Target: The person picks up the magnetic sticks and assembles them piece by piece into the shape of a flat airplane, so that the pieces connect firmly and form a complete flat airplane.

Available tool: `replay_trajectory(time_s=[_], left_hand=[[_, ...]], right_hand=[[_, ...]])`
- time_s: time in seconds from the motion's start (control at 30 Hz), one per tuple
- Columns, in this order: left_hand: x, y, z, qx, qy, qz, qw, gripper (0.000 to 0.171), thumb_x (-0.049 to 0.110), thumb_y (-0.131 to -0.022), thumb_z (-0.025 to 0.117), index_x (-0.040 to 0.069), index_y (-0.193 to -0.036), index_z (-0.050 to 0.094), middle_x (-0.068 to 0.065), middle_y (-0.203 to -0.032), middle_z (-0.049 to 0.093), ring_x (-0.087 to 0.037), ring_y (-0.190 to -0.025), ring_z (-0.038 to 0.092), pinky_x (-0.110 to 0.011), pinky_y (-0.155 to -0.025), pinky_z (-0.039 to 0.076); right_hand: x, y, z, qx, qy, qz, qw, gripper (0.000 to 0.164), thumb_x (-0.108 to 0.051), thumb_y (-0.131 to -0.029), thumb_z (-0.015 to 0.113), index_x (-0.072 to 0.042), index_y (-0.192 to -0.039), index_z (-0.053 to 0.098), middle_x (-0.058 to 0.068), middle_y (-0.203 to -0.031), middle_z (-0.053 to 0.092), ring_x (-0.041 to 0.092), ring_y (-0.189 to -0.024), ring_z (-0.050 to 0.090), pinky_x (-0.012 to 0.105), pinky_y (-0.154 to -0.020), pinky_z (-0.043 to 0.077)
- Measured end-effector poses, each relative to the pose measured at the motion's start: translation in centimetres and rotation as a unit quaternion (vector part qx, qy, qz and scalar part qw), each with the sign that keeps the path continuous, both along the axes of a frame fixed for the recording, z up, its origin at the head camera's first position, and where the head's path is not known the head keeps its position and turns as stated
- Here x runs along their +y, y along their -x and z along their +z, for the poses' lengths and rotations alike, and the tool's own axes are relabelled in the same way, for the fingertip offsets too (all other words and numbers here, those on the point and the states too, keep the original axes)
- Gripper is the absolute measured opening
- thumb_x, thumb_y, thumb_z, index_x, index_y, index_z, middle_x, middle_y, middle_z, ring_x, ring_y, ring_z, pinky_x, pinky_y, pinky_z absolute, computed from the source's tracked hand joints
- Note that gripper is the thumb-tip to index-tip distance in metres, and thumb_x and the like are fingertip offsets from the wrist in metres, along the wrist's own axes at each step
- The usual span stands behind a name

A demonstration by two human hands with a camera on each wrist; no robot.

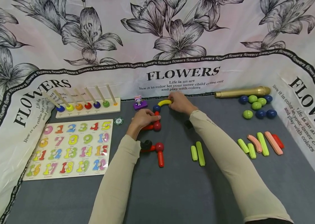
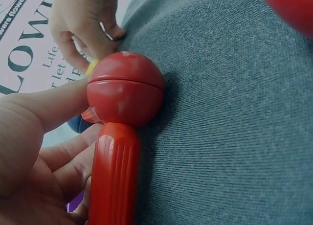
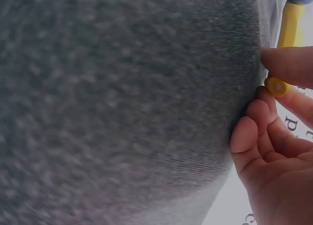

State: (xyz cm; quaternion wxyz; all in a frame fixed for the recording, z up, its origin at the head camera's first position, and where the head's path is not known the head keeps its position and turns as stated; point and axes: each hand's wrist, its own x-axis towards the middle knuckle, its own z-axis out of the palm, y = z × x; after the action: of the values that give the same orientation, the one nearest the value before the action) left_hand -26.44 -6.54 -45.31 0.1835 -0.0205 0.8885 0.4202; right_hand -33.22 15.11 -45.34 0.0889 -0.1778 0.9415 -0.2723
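My left hand (image 1: 142, 119) pinches the short red stick between a dark blue ball (image 1: 156, 108) and a red ball (image 1: 157, 126). In the left wrist view, the thumb lies close against that red ball (image 2: 126, 88), and a second red stick (image 2: 115, 176) runs from it toward the camera. From the blue ball a curved yellow stick (image 1: 164, 102) extends right. My right hand (image 1: 180, 103) pinches its far end, which shows between thumb and fingers in the right wrist view as a yellow tip (image 3: 277, 87). The left fingers partly hide the joined pieces.
Nearer the sleeves lies another red ball (image 1: 159, 146) with red sticks. Green sticks (image 1: 200, 154) lie right of centre, with balls (image 1: 256, 105), more sticks (image 1: 263, 144) and a gold tube (image 1: 242, 92) farther right. Left are a number board (image 1: 76, 174), peg stand (image 1: 90, 107) and purple-based figurine (image 1: 140, 104).
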Motion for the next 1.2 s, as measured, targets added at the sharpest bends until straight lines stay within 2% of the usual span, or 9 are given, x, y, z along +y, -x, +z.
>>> replay_trajectory(time_s=[0.07, 0.17, 0.23, 0.3, 0.6, 0.77, 0.9, 1.1, 1.2], left_hand=[[0.1, 0.2, 0.1, -0.002, 0.004, -0.006, 1.0, 0.044, 0.044, -0.097, 0.08, 0.005, -0.116, 0.075, -0.012, -0.106, 0.069, -0.034, -0.111, 0.059, -0.066, -0.124, 0.013], [0.1, 0.4, 0.2, -0.017, -0.003, -0.01, 0.9998, 0.047, 0.045, -0.097, 0.079, 0.004, -0.121, 0.072, -0.013, -0.112, 0.068, -0.032, -0.109, 0.059, -0.057, -0.119, 0.031], [0.0, 0.6, 0.3, -0.024, -0.007, -0.011, 0.9996, 0.049, 0.044, -0.098, 0.078, 0.003, -0.123, 0.07, -0.013, -0.116, 0.066, -0.03, -0.105, 0.058, -0.047, -0.104, 0.044], [-0.1, 0.7, 0.4, -0.016, -0.002, -0.014, 0.9998, 0.049, 0.042, -0.1, 0.075, 0.001, -0.126, 0.066, -0.015, -0.119, 0.065, -0.03, -0.104, 0.057, -0.042, -0.091, 0.049], [0.7, 1.4, 0.9, 0.071, 0.052, -0.016, 0.996, 0.06, 0.036, -0.106, 0.064, -0.002, -0.148, 0.046, -0.028, -0.146, 0.054, -0.041, -0.132, 0.053, -0.053, -0.115, 0.041], [1.4, 2.2, 0.8, 0.092, 0.055, -0.015, 0.9941, 0.06, 0.033, -0.107, 0.062, 0.001, -0.156, 0.046, -0.028, -0.155, 0.047, -0.047, -0.144, 0.041, -0.059, -0.118, 0.035], [1.8, 2.9, 0.4, 0.105, 0.046, -0.017, 0.9932, 0.054, 0.031, -0.108, 0.058, 0.0, -0.152, 0.053, -0.026, -0.152, 0.053, -0.048, -0.145, 0.039, -0.059, -0.118, 0.034], [3.5, 3.1, 0.0, 0.105, 0.051, -0.008, 0.9932, 0.047, 0.031, -0.106, 0.057, 0.002, -0.144, 0.063, -0.021, -0.148, 0.059, -0.045, -0.141, 0.046, -0.058, -0.116, 0.035], [4.6, 3.2, -0.1, 0.098, 0.054, 0.015, 0.9936, 0.043, 0.032, -0.107, 0.059, 0.005, -0.14, 0.067, -0.017, -0.144, 0.063, -0.041, -0.133, 0.053, -0.056, -0.113, 0.039]], right_hand=[[0.4, -0.1, 0.0, -0.004, 0.002, -0.006, 1.0, 0.03, -0.001, -0.097, 0.069, 0.009, -0.126, 0.068, 0.024, -0.121, 0.065, 0.036, -0.105, 0.058, 0.049, -0.096, 0.049], [1.1, -0.2, 0.0, -0.006, 0.007, -0.015, 1.0, 0.03, -0.003, -0.099, 0.069, 0.008, -0.127, 0.067, 0.024, -0.121, 0.064, 0.036, -0.104, 0.06, 0.049, -0.093, 0.051], [1.9, -0.4, 0.1, -0.003, 0.02, -0.02, 1.0, 0.029, -0.003, -0.099, 0.069, 0.007, -0.127, 0.066, 0.025, -0.12, 0.064, 0.037, -0.103, 0.062, 0.05, -0.092, 0.052], [2.8, -0.7, 0.5, 0.005, 0.033, -0.023, 0.999, 0.028, -0.003, -0.1, 0.068, 0.007, -0.127, 0.065, 0.026, -0.12, 0.066, 0.039, -0.104, 0.065, 0.052, -0.091, 0.052], [10.4, -2.5, 3.2, 0.064, 0.036, -0.083, 0.994, 0.028, -0.002, -0.101, 0.064, 0.015, -0.123, 0.064, 0.035, -0.122, 0.065, 0.049, -0.115, 0.062, 0.06, -0.1, 0.049], [16.0, -4.0, 4.1, 0.143, -0.046, -0.16, 0.976, 0.031, -0.002, -0.096, 0.062, 0.018, -0.118, 0.064, 0.041, -0.117, 0.063, 0.057, -0.115, 0.056, 0.065, -0.102, 0.042], [19.4, -5.1, 3.8, 0.175, -0.144, -0.18, 0.957, 0.029, -0.003, -0.096, 0.063, 0.018, -0.115, 0.065, 0.043, -0.113, 0.063, 0.06, -0.111, 0.055, 0.068, -0.104, 0.036], [22.2, -6.0, 2.9, 0.132, -0.208, -0.186, 0.951, 0.018, -0.001, -0.093, 0.058, 0.017, -0.094, 0.06, 0.047, -0.106, 0.057, 0.067, -0.105, 0.05, 0.075, -0.092, 0.041], [23.1, -6.1, 2.7, 0.101, -0.214, -0.203, 0.95, 0.018, 0.0, -0.092, 0.055, 0.017, -0.094, 0.059, 0.049, -0.108, 0.054, 0.069, -0.107, 0.046, 0.077, -0.092, 0.04]])
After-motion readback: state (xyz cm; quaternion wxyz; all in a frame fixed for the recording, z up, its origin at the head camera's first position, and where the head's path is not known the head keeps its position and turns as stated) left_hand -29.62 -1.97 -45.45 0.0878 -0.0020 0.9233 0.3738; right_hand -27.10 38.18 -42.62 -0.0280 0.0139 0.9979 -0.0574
